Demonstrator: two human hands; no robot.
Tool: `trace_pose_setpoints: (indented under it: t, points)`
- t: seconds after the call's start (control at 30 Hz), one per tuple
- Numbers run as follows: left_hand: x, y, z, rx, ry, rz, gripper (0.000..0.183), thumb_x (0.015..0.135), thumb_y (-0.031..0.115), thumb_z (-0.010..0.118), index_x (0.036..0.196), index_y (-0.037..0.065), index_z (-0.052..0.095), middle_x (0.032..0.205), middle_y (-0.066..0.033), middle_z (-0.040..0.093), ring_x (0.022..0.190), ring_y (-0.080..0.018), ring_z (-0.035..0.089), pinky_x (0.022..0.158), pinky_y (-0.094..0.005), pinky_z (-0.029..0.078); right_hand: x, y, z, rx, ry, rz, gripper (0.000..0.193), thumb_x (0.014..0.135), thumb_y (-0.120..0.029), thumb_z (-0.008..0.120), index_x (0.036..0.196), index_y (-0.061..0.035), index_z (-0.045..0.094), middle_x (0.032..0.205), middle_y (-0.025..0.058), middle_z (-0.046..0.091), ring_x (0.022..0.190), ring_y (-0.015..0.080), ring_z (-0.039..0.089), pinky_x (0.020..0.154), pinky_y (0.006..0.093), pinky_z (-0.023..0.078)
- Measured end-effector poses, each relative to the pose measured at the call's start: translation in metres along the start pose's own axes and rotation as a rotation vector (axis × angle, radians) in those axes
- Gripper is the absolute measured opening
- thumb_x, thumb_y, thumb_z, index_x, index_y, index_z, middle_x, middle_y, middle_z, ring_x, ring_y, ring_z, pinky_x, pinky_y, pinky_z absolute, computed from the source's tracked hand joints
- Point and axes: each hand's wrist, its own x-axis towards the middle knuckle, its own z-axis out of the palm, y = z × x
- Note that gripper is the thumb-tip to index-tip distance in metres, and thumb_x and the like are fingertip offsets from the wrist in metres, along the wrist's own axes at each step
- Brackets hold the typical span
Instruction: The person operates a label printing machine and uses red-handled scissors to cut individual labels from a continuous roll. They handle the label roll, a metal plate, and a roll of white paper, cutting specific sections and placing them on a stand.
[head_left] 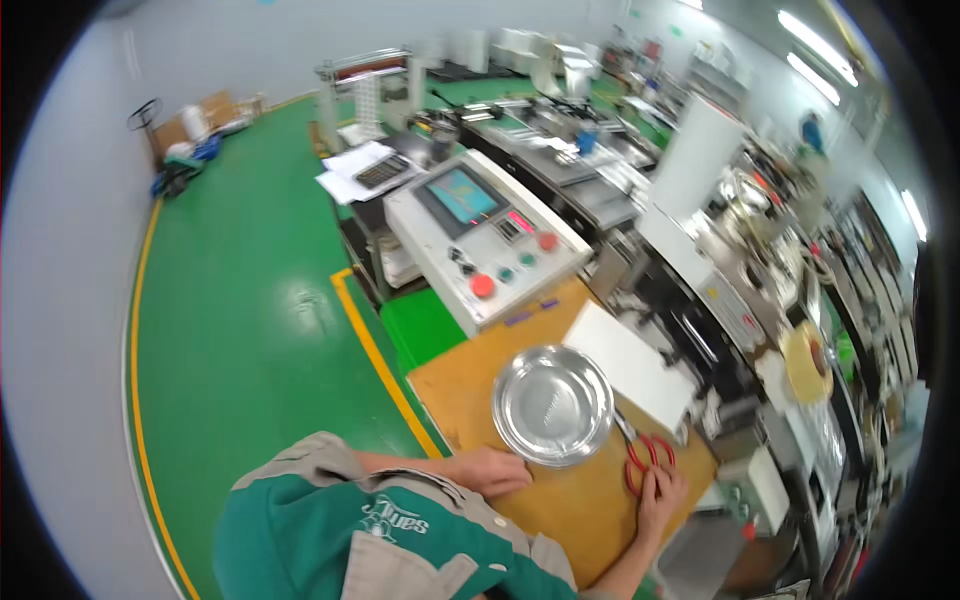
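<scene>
Touching red-handled scissors (631,437), just right of a metal dish (553,405), with the right hand (660,492).
Curling the right fingers at the handles, too indistinct to tell whether gripping; pointing the blades up between dish and white sheet (630,368). Resting the left hand (492,471) near the dish's lower edge on a wooden table (585,510), too unclear to tell whether open or closed. Backed by a control panel (483,240), beside green floor (270,330).

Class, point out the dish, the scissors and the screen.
Dish (550,405), head view: middle of its base.
Scissors (631,434), head view: where blades meet handles.
Screen (462,198), head view: its lit middle.
</scene>
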Motion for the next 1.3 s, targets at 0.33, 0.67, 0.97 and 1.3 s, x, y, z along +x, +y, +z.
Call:
trace_pose_setpoints:
  t: [0.33, 0.67, 0.97, 1.3]
  points:
    - [-0.003, -0.001, 0.005, -0.057, 0.027, 0.017, 0.01, 0.091, 0.014, 0.056, 0.098, 0.008, 0.059, 0.087, -0.0085, 0.058, 0.076, -0.0288, 0.06, 0.063, -0.0382, 0.05, 0.002, -0.001, -0.004, 0.022, -0.07, -0.011, 0.016, 0.083, -0.01, 0.064, 0.097, -0.0044, 0.068, 0.103, 0.0134, 0.059, 0.102, 0.0305, 0.048, 0.089, 0.0402, 0.038]
    - [-0.003, 0.0, 0.005, -0.058, 0.017, -0.01, 0.01, 0.091, 0.016, 0.056, 0.097, 0.009, 0.058, 0.087, -0.0082, 0.057, 0.077, -0.0287, 0.06, 0.062, -0.0381, 0.05, 0.003, 0.002, -0.006, 0.009, -0.106, 0.005, 0.016, 0.085, -0.011, 0.062, 0.098, -0.0035, 0.068, 0.105, 0.0141, 0.057, 0.103, 0.0306, 0.047, 0.088, 0.0401, 0.038]
    - [-0.004, -0.01, 0.007, -0.138, -0.018, 0.025, 0.013, 0.092, 0.019, 0.057, 0.095, 0.007, 0.061, 0.083, -0.0062, 0.061, 0.073, -0.0231, 0.062, 0.061, -0.0344, 0.049, -0.004, 0.01, 0.006, 0.065, -0.079, 0.043, 0.014, 0.083, -0.009, 0.063, 0.095, -0.0047, 0.069, 0.104, 0.0127, 0.058, 0.103, 0.0299, 0.047, 0.088, 0.0402, 0.038]
    - [0.045, 0.162, -0.202, -0.248, 0.563, 0.444, 0.054, 0.078, 0.034, 0.075, 0.121, 0.007, 0.056, 0.086, -0.0025, 0.063, 0.075, -0.0122, 0.058, 0.065, -0.0272, 0.045, 0.002, -0.005, -0.001, 0.059, -0.046, 0.081, 0.014, 0.081, -0.008, 0.066, 0.094, -0.0065, 0.07, 0.103, 0.012, 0.06, 0.105, 0.0294, 0.048, 0.091, 0.0393, 0.038]
